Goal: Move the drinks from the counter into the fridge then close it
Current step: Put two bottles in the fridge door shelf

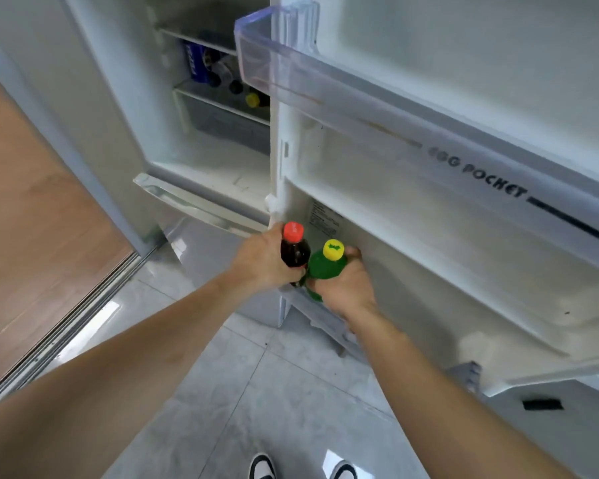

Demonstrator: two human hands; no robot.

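Your left hand grips the cola and your right hand grips the green bottle, both low at the open door, seemingly going into its bottom rack. Further in, several drinks already sit on a fridge shelf. Placing these two and closing the fridge remain.

Floor: pale grey marble-look tiles, glossy, light reflections at left. Wood-grain panel along the left edge; below it a metal sliding-door track runs diagonally across the floor. Two shoes at bottom edge, black-and-white: left shoe, right shoe, toes only in view, apart from each other. Small black rectangular item at lower right on a grey surface, possibly a handle recess; too blurred to confirm
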